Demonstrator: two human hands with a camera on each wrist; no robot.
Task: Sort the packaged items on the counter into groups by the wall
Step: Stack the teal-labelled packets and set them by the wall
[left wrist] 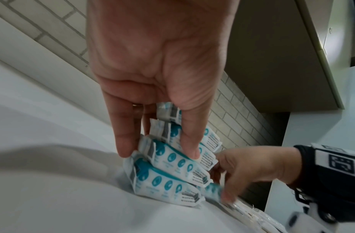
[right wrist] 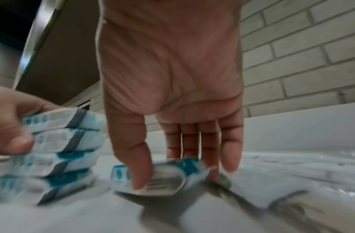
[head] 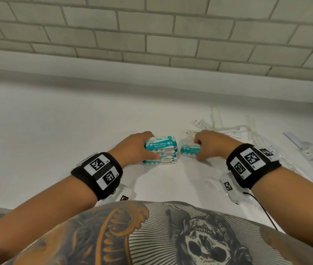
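At frame centre, left hand (head: 136, 148) grips four stacked wipes (head: 160, 150); right hand (head: 212, 146) pinches a fifth pack (head: 190, 149); clear packets (head: 257, 134) at right remain unsorted.

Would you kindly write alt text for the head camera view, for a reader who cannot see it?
On a white counter below a grey brick wall, the left hand grips a stack of teal-and-white mini wipes packs. The right hand pinches one more teal-and-white wipes pack beside it, with clear plastic-wrapped items to the right.
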